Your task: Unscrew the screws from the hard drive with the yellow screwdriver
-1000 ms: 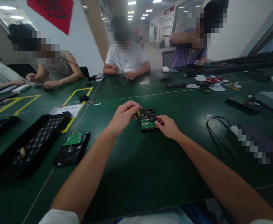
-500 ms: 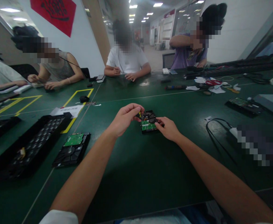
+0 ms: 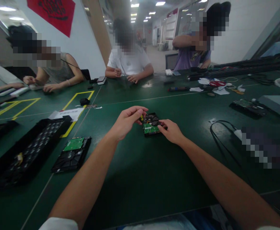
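Observation:
A hard drive (image 3: 151, 128) with a green circuit board lies flat on the dark green table in front of me. My left hand (image 3: 130, 120) is closed at its far left corner, pinching a small yellow-and-black tool (image 3: 141, 118) that looks like a short screwdriver. The fingers cover most of that tool, and its tip cannot be made out. On the other side, my right hand (image 3: 170, 130) grips the drive's right edge between thumb and fingers. A second hard drive (image 3: 72, 154), board side up, rests to the left of my left forearm.
A long black tray (image 3: 31, 148) with small parts in it stands at the left. Another drive (image 3: 247, 107) lies at the right near a grey box (image 3: 278, 104). A black cable (image 3: 216, 135) curls on the right. Several people sit across the table.
The whole view has shifted slightly. Both hands stay at the hard drive in nearly the same pose, with the yellow-and-black tool still in the left fingers.

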The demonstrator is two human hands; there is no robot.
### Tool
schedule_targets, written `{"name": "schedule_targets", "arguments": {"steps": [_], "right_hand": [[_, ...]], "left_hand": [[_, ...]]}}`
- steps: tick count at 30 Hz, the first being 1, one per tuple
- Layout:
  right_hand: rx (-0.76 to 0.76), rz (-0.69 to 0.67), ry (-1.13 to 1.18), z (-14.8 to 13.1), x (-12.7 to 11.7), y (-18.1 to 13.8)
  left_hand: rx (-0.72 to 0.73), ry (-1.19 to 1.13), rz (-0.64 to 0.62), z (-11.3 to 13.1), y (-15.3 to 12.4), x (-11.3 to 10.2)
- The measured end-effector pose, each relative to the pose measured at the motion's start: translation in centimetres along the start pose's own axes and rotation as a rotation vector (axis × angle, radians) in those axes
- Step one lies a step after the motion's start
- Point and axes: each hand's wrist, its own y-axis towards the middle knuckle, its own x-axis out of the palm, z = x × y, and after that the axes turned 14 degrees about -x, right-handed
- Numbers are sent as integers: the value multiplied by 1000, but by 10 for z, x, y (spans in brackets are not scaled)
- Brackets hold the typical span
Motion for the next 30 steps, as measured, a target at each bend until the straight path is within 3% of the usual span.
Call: {"name": "schedule_targets", "arguments": {"steps": [12,24,30], "right_hand": [[-2,17,33,3,2,-2],[-6,22,39,3,2,-2],[5,14,40,5,3,-1]], "left_hand": [[-1,-18,53,-1,-1,-2],[-34,-162,-93,7,-5,5],[-25,-168,-77,4,-3,3]]}}
